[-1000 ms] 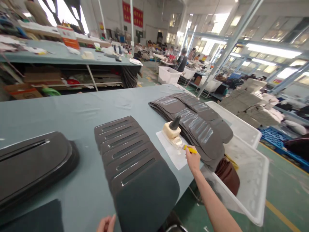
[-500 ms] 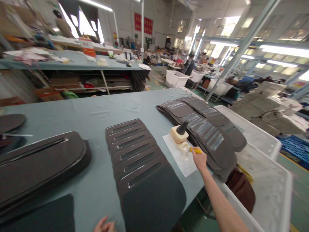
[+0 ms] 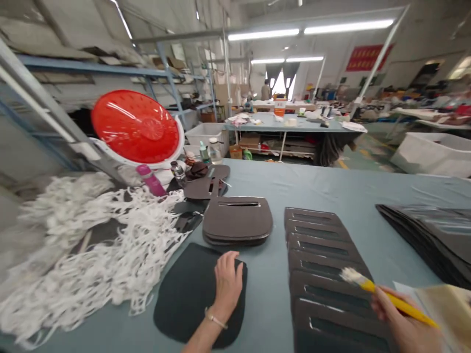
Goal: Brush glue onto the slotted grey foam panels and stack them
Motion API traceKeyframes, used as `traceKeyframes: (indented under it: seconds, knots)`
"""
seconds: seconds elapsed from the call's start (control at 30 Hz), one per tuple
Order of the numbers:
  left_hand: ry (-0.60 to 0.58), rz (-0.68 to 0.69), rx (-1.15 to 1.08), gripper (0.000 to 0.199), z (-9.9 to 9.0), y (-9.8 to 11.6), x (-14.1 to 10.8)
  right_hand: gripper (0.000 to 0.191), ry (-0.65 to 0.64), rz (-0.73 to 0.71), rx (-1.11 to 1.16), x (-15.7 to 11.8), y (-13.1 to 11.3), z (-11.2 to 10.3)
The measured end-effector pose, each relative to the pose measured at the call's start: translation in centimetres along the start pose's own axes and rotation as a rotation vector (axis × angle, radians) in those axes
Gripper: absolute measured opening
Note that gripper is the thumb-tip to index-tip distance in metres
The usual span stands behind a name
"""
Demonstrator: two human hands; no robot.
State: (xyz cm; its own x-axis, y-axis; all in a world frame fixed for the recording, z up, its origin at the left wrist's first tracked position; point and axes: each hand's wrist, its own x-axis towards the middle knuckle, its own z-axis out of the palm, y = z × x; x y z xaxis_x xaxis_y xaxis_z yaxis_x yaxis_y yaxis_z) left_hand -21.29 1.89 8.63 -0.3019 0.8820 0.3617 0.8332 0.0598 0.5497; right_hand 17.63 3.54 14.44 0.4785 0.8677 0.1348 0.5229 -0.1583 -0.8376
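My right hand [image 3: 408,323] grips the yellow handle of a paintbrush [image 3: 400,304]. White paste coats its bristles, which point left over a row of overlapping dark slotted panels [image 3: 307,277]. White streaks edge several of the slots. Over a flat dark rounded panel [image 3: 184,294] lies my left hand [image 3: 228,277], fingers curved and the thumb apart, with nothing visible in it. Whether its fingertips press on the panel I cannot tell. Just beyond sits a stack of brown rounded panels [image 3: 235,223] with one slot. A blurred beige container [image 3: 449,309] shows beside my right hand.
A heap of white strips [image 3: 121,264] covers the table's left side. Behind it are a magenta bottle [image 3: 150,180] and a large red basin [image 3: 136,127]. Another pile of dark panels [image 3: 441,245] lies at the right. A second table [image 3: 257,125] stands farther back.
The view has swung left. My right hand has carried the brush from the beige container to over the slotted panels. My left hand has reached forward over the dark panel at the left.
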Motion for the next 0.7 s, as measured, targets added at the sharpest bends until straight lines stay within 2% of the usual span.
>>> traceKeyframes:
  seconds: [0.07,0.13,0.23,0.3,0.4,0.5,0.53,0.6,0.67,0.7]
  knots:
    - [0.052,0.065,0.097,0.031,-0.5,-1.2,3.7,0.042,-0.188,-0.025,0.142,-1.1,-6.1,7.0]
    - [0.069,0.104,0.192,0.036,-0.7,-2.4,6.3,0.039,-0.373,-0.070,0.337,-2.6,-12.3,14.0]
    - [0.023,0.130,0.265,0.037,-0.6,-4.0,8.0,0.034,-0.571,-0.113,0.514,-5.2,-20.4,23.6]
    - [-0.016,0.142,0.261,0.037,-0.5,-5.0,8.1,0.030,-0.662,-0.132,0.526,-6.7,-24.0,29.0]
    - [-0.032,0.150,0.235,0.037,-0.3,-6.3,7.9,0.022,-0.788,-0.220,0.432,-7.9,-26.9,35.2]
    - [-0.029,0.142,0.208,0.036,-0.1,-7.1,8.0,0.018,-0.872,-0.339,0.303,-7.2,-28.2,39.6]
    - [-0.029,0.137,0.200,0.037,-0.1,-7.3,8.1,0.018,-0.837,-0.367,0.270,-6.6,-28.6,40.8]
    - [-0.025,0.131,0.189,0.039,0.1,-7.6,8.3,0.021,-0.662,-0.373,0.222,-5.5,-29.4,43.3]
    - [-0.021,0.129,0.183,0.039,0.2,-7.9,8.3,0.025,-0.498,-0.327,0.195,-4.4,-30.1,45.7]
    - [-0.018,0.130,0.181,0.039,0.2,-8.0,8.3,0.026,-0.474,-0.305,0.188,-3.9,-30.3,46.7]
